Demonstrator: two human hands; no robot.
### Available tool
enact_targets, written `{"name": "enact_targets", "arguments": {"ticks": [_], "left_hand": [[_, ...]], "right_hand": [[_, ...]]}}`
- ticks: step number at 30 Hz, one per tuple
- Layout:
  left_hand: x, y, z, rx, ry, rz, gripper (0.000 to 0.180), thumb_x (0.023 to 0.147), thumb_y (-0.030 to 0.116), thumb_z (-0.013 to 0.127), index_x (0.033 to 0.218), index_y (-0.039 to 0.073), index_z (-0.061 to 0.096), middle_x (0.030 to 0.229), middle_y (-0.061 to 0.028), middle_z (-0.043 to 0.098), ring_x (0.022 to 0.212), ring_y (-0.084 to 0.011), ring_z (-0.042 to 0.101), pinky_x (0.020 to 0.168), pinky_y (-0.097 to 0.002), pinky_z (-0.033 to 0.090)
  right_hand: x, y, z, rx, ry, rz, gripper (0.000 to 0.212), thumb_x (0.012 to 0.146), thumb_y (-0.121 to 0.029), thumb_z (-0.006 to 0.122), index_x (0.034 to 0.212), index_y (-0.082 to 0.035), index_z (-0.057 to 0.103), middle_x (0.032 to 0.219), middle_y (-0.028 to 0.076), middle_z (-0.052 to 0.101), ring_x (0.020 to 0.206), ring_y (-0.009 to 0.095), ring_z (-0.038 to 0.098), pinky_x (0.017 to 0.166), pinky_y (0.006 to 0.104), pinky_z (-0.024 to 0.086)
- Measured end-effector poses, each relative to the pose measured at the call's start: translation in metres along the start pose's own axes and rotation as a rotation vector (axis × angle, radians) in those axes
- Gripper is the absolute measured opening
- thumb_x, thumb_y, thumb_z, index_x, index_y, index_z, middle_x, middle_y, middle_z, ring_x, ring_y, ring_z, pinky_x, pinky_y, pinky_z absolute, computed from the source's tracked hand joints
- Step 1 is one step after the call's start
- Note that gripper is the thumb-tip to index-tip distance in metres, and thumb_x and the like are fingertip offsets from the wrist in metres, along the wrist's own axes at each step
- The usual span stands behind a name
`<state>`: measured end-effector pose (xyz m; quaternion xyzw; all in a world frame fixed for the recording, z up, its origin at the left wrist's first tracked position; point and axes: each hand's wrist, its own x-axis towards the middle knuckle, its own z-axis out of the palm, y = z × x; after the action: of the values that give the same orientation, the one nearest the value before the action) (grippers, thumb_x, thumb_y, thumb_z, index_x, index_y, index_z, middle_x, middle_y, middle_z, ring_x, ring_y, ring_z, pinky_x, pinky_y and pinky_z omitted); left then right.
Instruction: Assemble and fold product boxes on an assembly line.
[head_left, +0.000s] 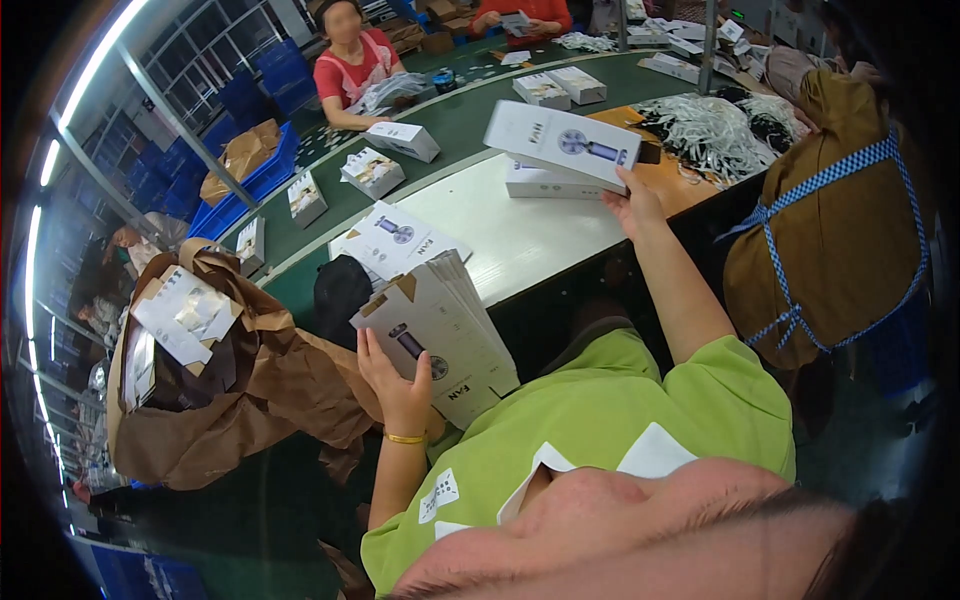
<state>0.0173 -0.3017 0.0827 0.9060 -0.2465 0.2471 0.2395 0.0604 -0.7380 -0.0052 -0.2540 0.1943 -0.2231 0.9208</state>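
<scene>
My right hand (636,204) grips the lower right corner of a white carton (548,138) printed with a small handheld fan. That carton is tilted above the white board, and a dark open end shows near my fingers. Beneath it, another white carton (555,182) lies on the board. My left hand (397,378) presses round the outer face of a stack of flattened cartons (462,335), which leans upright against my body. More flat cartons (405,240) lie on the board just beyond the stack, beside a black cloth-like item (343,290).
Several closed cartons (373,173) stand along the green table (455,125). White cords (705,130) are heaped at right, near a brown bundle (830,220) tied with blue checked strap. A brown paper-lined container (210,420) stands at left. Co-workers (352,75) sit across the table.
</scene>
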Motion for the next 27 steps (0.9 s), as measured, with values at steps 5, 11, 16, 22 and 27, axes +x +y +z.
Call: {"name": "enact_targets", "arguments": {"ticks": [5,11,16,22,27], "left_hand": [[-0.013,-0.014,0.018,-0.146,0.051,-0.091,0.089,0.078,0.018,0.07,0.144,-0.004,0.015,0.145,-0.0271,0.022,0.134,-0.0388,0.025,0.11,-0.0429,0.022],[-0.021,-0.014,0.025,-0.453,0.057,-0.231,0.086,0.08,0.007,0.066,0.145,-0.005,0.011,0.143,-0.0226,0.028,0.13,-0.0293,0.033,0.108,-0.0361,0.025],[-0.022,-0.024,0.029,-0.603,0.047,-0.246,0.082,0.082,0.002,0.064,0.146,-0.003,0.012,0.145,-0.0161,0.026,0.13,-0.0246,0.033,0.108,-0.0336,0.026],[-0.022,-0.025,0.026,-0.668,0.078,-0.247,0.079,0.082,-0.001,0.063,0.145,-0.001,0.016,0.141,-0.015,0.029,0.128,-0.0243,0.035,0.108,-0.0335,0.026],[-0.023,-0.029,0.027,-0.624,0.083,-0.256,0.076,0.082,-0.003,0.062,0.144,0.0,0.018,0.138,-0.0144,0.033,0.125,-0.0236,0.038,0.107,-0.0331,0.027]], "right_hand": [[0.042,0.007,-0.034,-0.053,0.281,-0.334,0.047,0.079,-0.017,0.074,0.116,-0.001,0.05,0.112,0.009,0.055,0.102,0.019,0.054,0.083,0.0324,0.048],[0.054,-0.008,-0.044,-0.197,0.461,-0.399,0.038,0.08,-0.024,0.074,0.104,0.002,0.059,0.105,0.01,0.06,0.097,0.018,0.057,0.083,0.0293,0.045],[0.091,-0.02,-0.074,-0.355,0.571,-0.532,0.044,0.077,-0.028,0.075,0.1,0.007,0.064,0.105,0.015,0.066,0.096,0.022,0.061,0.085,0.0338,0.045],[0.065,-0.014,-0.038,-1.26,0.686,-1.254,0.081,0.07,-0.016,0.073,0.136,0.005,0.03,0.135,0.029,0.037,0.127,0.042,0.035,0.108,0.0445,0.028],[0.028,0.023,0.016,-1.617,-0.544,-1.16,0.046,0.077,-0.017,0.068,0.122,-0.015,0.057,0.141,0.012,0.039,0.132,0.031,0.034,0.11,0.0478,0.024]]}}
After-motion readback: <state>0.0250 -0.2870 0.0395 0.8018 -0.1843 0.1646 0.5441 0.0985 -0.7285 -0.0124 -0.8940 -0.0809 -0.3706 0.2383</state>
